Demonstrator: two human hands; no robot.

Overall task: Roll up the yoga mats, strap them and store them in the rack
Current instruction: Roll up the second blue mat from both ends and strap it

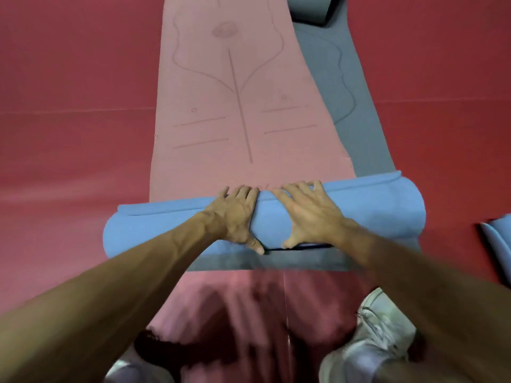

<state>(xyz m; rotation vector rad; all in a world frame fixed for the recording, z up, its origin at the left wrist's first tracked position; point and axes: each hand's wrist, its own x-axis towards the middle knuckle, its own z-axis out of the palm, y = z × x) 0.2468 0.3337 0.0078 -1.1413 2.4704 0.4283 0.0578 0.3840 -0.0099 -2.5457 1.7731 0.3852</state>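
Observation:
A blue yoga mat (pixel 373 208), rolled into a thick cylinder, lies crosswise in front of me on the red floor. My left hand (pixel 235 217) and my right hand (pixel 307 212) press down on the middle of the roll, fingers spread over its far side and thumbs on the near side. Beyond the roll a pink mat (pixel 235 106) with printed lines lies flat and stretches away. A grey mat (pixel 340 87) lies flat partly under the pink one, and its near edge shows just below the blue roll.
A rolled grey mat end (pixel 309 9) sits at the top. Another blue rolled mat (pixel 497 236) pokes in at the right edge. My knees and a white shoe (pixel 378 324) are at the bottom. Red floor (pixel 69 106) lies on both sides.

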